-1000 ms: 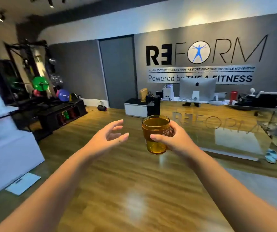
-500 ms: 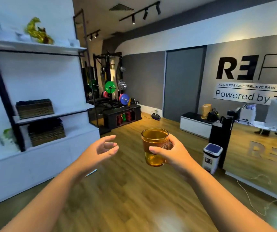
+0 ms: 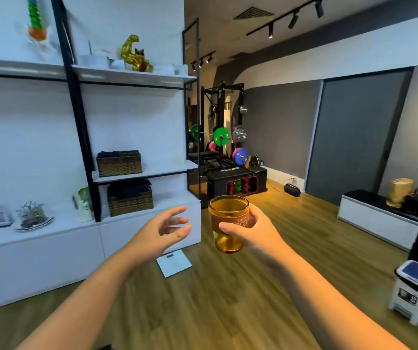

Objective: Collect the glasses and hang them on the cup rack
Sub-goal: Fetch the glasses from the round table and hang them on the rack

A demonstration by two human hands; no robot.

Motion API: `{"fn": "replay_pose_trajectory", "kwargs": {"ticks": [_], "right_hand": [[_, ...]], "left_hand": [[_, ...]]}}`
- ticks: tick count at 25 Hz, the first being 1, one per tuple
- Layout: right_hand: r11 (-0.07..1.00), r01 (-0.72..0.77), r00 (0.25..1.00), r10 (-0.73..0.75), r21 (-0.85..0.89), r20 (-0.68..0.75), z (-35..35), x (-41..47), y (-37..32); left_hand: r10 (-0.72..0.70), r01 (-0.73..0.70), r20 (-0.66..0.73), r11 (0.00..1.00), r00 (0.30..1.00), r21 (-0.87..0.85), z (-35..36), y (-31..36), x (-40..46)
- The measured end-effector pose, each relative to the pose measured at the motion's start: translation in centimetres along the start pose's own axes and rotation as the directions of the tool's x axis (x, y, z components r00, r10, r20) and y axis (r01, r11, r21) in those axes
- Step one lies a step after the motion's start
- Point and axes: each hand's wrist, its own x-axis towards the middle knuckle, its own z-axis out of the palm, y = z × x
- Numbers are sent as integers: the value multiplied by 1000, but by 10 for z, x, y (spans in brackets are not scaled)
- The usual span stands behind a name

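Observation:
My right hand (image 3: 249, 232) grips an amber glass (image 3: 229, 222) with a brown printed band, held upright at chest height in the middle of the view. Just left of it, my left hand (image 3: 163, 229) hovers empty, fingers spread, apart from the glass. On the white counter at the far left stands a small metal cup rack (image 3: 31, 214) on a round tray, blurred, with what looks like glasses hanging on it.
White shelving (image 3: 132, 77) with wicker baskets (image 3: 119, 163) lines the left wall above a low white cabinet (image 3: 51, 251). A bathroom scale (image 3: 173, 262) lies on the wooden floor. A pedal bin (image 3: 416, 290) stands at the right. Gym weights (image 3: 222, 137) fill the far corner.
The view has swung left, from the reception desk to the shelving wall. Both hands keep their pose, the right still holding the glass.

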Motion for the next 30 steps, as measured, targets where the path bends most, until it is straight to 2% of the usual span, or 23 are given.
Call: {"fn": "replay_pose_trajectory", "kwargs": {"ticks": [6,11,16,25,30], "right_hand": [[1000,-3,995,2,5,102,16,121,43],[1000,17,974,-22,23,227,16,235,65],[997,43,947,-61,65,315,27,319,72],[983,1,934,-67,185,351,79,430,86],[980,-11,927,-64,197,369,126,475,99]], "left_hand": [[-70,75,-90,996,993,52,-18,-33,83],[-107,118,-194,992,975,43,-40,-46,167],[-121,132,-305,991,945,18,-66,-57,214],[-61,83,-462,996,885,29,-120,-80,268],[-62,89,-471,995,880,35,-170,-113,301]]}}
